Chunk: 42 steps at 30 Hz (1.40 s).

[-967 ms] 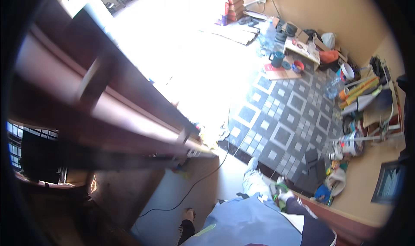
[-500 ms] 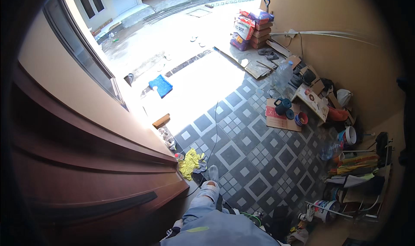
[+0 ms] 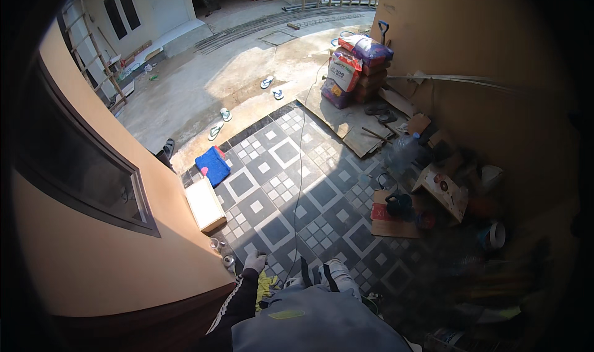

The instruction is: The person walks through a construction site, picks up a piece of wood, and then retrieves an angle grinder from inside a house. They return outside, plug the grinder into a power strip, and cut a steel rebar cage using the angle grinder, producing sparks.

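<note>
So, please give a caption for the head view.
Gloved left hand near orange wall corner; patterned tile floor, stacked sacks beyond.

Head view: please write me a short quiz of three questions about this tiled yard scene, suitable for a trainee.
1. True or false: a thin cable runs across the patterned tile floor.
2. Choose one: the gloved left hand is nearest to
A. the stacked sacks
B. the corner of the orange wall
C. the water bottle
3. Fill the gap: the flat mat just beyond the white board is ____ in colour.

Key: 1 true; 2 B; 3 blue.
</note>
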Each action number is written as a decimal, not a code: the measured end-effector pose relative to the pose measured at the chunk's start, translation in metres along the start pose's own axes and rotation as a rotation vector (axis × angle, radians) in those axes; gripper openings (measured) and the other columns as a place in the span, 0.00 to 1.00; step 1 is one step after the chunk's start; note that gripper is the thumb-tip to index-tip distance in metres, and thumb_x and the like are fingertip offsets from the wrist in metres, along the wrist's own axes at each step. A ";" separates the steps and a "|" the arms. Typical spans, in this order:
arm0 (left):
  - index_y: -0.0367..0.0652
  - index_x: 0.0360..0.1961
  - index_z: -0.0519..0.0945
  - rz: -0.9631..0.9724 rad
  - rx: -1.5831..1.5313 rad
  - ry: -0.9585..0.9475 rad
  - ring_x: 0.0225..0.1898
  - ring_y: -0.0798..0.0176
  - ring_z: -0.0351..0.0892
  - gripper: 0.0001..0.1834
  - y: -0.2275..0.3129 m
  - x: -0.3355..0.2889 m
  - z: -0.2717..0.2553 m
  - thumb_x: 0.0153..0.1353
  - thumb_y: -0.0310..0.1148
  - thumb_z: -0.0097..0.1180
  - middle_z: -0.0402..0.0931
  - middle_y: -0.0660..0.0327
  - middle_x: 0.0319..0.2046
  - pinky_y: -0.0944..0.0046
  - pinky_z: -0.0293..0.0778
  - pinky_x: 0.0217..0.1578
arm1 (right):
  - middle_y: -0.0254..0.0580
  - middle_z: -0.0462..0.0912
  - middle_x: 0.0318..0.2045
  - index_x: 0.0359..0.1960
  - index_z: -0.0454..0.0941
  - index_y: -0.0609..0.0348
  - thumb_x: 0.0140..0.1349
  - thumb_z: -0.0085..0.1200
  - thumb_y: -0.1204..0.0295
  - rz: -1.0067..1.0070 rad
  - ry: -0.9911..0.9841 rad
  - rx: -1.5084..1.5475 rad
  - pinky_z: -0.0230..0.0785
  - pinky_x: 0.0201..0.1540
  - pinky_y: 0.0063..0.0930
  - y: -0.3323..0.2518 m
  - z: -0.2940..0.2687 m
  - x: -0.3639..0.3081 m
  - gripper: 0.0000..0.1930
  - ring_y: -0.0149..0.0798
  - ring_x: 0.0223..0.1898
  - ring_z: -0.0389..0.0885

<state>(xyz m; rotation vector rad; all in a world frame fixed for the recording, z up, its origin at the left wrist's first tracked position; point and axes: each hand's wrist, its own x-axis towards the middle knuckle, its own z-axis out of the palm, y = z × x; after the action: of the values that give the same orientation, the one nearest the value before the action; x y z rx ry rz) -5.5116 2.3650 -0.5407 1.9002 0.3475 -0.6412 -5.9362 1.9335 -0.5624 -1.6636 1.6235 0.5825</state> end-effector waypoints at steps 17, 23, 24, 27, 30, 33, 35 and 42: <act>0.35 0.42 0.83 -0.305 0.067 0.257 0.24 0.61 0.85 0.14 0.215 0.225 0.009 0.62 0.34 0.55 0.84 0.56 0.26 0.61 0.78 0.25 | 0.65 0.78 0.57 0.65 0.65 0.80 0.41 0.74 0.56 -0.123 -0.203 -0.206 0.76 0.56 0.39 -0.543 -0.129 0.187 0.52 0.55 0.58 0.81; 0.34 0.44 0.81 -0.686 -0.121 0.268 0.23 0.60 0.85 0.14 0.175 0.207 0.002 0.61 0.32 0.56 0.83 0.55 0.26 0.61 0.78 0.23 | 0.67 0.80 0.54 0.60 0.66 0.80 0.40 0.74 0.59 -0.292 -0.114 -0.425 0.77 0.56 0.41 -0.782 -0.132 0.213 0.48 0.55 0.56 0.83; 0.33 0.44 0.82 -0.720 -0.108 0.256 0.24 0.60 0.85 0.14 0.178 0.220 -0.002 0.61 0.33 0.56 0.83 0.54 0.26 0.61 0.78 0.23 | 0.67 0.80 0.54 0.61 0.66 0.79 0.41 0.75 0.59 -0.281 -0.113 -0.440 0.77 0.56 0.41 -0.822 -0.126 0.216 0.48 0.55 0.56 0.83; 0.32 0.43 0.83 -0.755 -0.081 0.218 0.24 0.59 0.85 0.15 0.194 0.286 -0.028 0.60 0.33 0.57 0.84 0.53 0.27 0.59 0.78 0.23 | 0.65 0.79 0.56 0.65 0.63 0.75 0.41 0.75 0.60 -0.297 -0.147 -0.446 0.75 0.59 0.36 -0.917 -0.103 0.207 0.50 0.56 0.58 0.81; 0.31 0.43 0.84 -0.695 -0.132 0.255 0.25 0.58 0.86 0.17 0.234 0.395 -0.076 0.60 0.34 0.57 0.85 0.51 0.28 0.57 0.79 0.24 | 0.65 0.79 0.56 0.66 0.63 0.74 0.41 0.74 0.58 -0.382 -0.141 -0.481 0.73 0.61 0.38 -1.018 -0.078 0.187 0.52 0.57 0.58 0.81; 0.31 0.41 0.85 -0.562 -0.093 0.415 0.26 0.58 0.86 0.16 0.313 0.537 -0.127 0.60 0.34 0.56 0.85 0.51 0.26 0.58 0.79 0.26 | 0.65 0.79 0.57 0.65 0.66 0.72 0.41 0.74 0.55 -0.339 -0.183 -0.534 0.73 0.62 0.40 -1.095 -0.060 0.169 0.51 0.57 0.59 0.80; 0.35 0.41 0.85 -0.299 0.055 0.419 0.24 0.59 0.86 0.14 0.392 0.639 -0.170 0.61 0.34 0.55 0.85 0.54 0.24 0.59 0.78 0.25 | 0.65 0.79 0.59 0.65 0.66 0.71 0.41 0.74 0.54 -0.304 -0.220 -0.508 0.74 0.61 0.40 -1.136 -0.040 0.165 0.50 0.58 0.59 0.81; 0.33 0.45 0.84 0.158 0.093 0.250 0.29 0.63 0.85 0.13 0.702 0.889 -0.283 0.65 0.30 0.55 0.85 0.55 0.31 0.65 0.80 0.32 | 0.62 0.80 0.58 0.64 0.70 0.71 0.42 0.71 0.54 -0.279 -0.230 -0.489 0.74 0.60 0.39 -1.267 0.049 0.208 0.47 0.55 0.58 0.82</act>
<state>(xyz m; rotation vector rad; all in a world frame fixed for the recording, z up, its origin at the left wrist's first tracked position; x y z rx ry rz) -4.3513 2.2932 -0.4376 2.0785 0.3270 -0.3196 -4.6645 1.7572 -0.5152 -2.0385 1.1110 1.0414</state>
